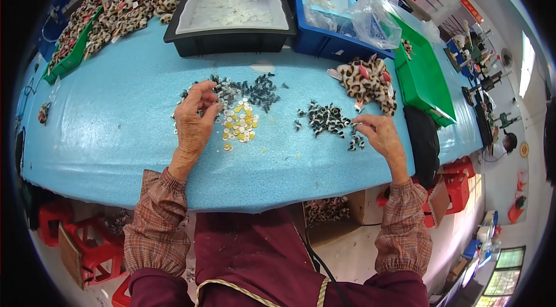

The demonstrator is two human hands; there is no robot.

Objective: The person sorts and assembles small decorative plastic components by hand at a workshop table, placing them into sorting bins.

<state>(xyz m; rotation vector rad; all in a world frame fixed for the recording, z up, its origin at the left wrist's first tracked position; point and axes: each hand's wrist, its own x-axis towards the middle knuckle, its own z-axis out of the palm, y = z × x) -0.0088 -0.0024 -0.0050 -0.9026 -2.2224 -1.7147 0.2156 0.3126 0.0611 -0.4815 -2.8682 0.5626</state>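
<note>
Across the middle of the view runs the blue-covered table (pixel 116 121), its far edge crowded with containers. Largest of these is a black tray (pixel 229 40) holding a flat layer of pale, clear pieces; just to its right stands a blue crate (pixel 315 37) with clear plastic bags (pixel 373 20) in it, and beyond that a green bin (pixel 425 75). At the far left a long heap of leopard-print fabric pieces (pixel 127 6) spills along the table's edge, and a smaller bundle of leopard-print pieces (pixel 368 81) lies near the green bin.

Nearer the person, three small piles sit on the table: a scatter of dark grey parts (pixel 258 90), a patch of yellow and white discs (pixel 240 121) just below it, and to the right a cluster of black-and-white parts (pixel 324 119).

The left hand (pixel 194 119) rests at the left edge of the discs, fingers curled together with the tips pinched; what they pinch is too small to tell. The right hand (pixel 379 136) lies at the right edge of the black-and-white cluster, fingertips drawn together on one of those small pieces. Both forearms wear plaid sleeves (pixel 156 220).
</note>
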